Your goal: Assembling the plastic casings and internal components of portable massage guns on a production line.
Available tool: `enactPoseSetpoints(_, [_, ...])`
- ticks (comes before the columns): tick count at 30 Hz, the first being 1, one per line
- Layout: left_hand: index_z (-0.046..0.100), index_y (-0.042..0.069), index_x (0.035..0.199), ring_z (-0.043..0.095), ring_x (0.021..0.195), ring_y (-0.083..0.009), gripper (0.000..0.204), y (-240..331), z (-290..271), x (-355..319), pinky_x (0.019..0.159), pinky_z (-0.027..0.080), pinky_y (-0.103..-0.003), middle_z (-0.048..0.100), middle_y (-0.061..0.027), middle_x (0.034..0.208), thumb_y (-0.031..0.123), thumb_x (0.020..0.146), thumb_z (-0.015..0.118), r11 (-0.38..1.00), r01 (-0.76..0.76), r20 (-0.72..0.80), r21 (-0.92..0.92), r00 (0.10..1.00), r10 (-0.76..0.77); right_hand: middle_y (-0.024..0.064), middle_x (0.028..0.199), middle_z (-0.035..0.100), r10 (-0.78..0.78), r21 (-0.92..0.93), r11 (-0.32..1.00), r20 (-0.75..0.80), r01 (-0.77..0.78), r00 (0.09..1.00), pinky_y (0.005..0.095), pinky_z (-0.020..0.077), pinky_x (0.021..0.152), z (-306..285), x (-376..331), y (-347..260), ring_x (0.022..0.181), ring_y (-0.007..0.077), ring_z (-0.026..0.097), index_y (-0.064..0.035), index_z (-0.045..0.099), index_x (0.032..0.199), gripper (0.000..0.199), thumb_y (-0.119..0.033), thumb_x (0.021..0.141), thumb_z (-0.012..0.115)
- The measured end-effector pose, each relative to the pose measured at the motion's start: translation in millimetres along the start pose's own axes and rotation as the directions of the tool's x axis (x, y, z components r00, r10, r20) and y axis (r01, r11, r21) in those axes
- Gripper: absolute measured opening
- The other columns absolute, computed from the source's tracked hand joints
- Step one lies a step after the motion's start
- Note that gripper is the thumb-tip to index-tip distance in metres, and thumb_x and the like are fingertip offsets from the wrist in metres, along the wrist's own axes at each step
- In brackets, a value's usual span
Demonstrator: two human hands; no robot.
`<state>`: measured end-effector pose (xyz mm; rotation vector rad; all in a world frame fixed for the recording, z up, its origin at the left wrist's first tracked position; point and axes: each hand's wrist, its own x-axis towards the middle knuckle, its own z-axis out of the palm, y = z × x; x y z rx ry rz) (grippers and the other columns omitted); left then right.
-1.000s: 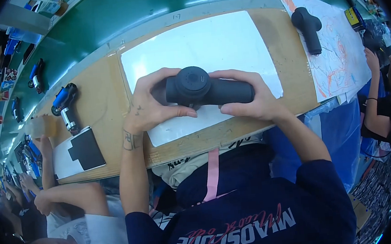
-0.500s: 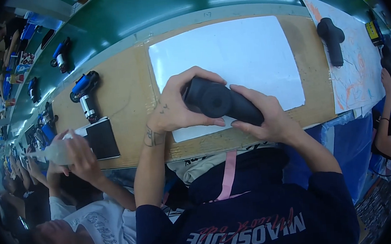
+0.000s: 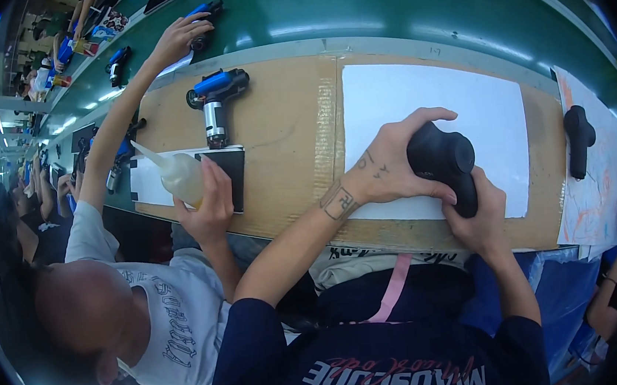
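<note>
I hold a black massage gun (image 3: 435,152) in both hands, raised over a white sheet (image 3: 388,96) on the workbench. My left hand (image 3: 389,162) is closed around its thick head, thumb along the near side and index finger stretched over the top. Lower down, my right hand (image 3: 483,213) wraps the handle, which points toward me. The gun's round end faces up and to the right. Part of the handle is hidden behind my fingers.
A co-worker at my left holds a squeeze bottle (image 3: 182,176) and touches a blue part on the green conveyor (image 3: 291,16). A blue-and-silver massage gun core (image 3: 216,101) lies on the brown board (image 3: 281,136). Another black massage gun (image 3: 578,140) rests on scribbled paper (image 3: 609,186) at right.
My view has swung left, so the bench appears further right. The massage gun has turned in my hands, its handle now pointing toward me. The co-worker's arm has reached out to the conveyor.
</note>
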<state>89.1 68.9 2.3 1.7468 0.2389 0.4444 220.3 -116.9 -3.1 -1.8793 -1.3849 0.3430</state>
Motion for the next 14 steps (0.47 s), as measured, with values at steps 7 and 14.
enactPoseSetpoints(7, [0.047,0.011,0.152,0.067,0.102,-0.0171,0.101,-9,0,3,0.095,0.054,-0.035,0.070,-0.0047,0.103,0.018,0.065,0.099,0.993,-0.117,0.071,0.004,0.991,0.117,0.0159,0.088,0.071,0.086,0.048,0.995,0.036,-0.088,0.996,0.0357,0.0557,0.070,-10,2,6,0.074,0.0282,0.072,0.0034,0.059,0.121,0.049,-0.008,0.077,0.078])
enactPoseSetpoints(14, [0.021,0.015,0.165,0.070,0.112,-0.0379,0.108,8,-3,-1,0.099,0.053,-0.036,0.068,-0.0161,0.127,0.022,0.081,0.089,0.968,0.236,0.124,-0.085,0.966,-0.225,0.0117,0.104,0.071,0.307,0.519,0.555,0.599,-0.650,0.740,0.0296,0.0532,0.092,-63,33,36,0.094,0.0182,0.068,-0.0020,0.060,0.136,0.061,-0.030,0.086,0.082])
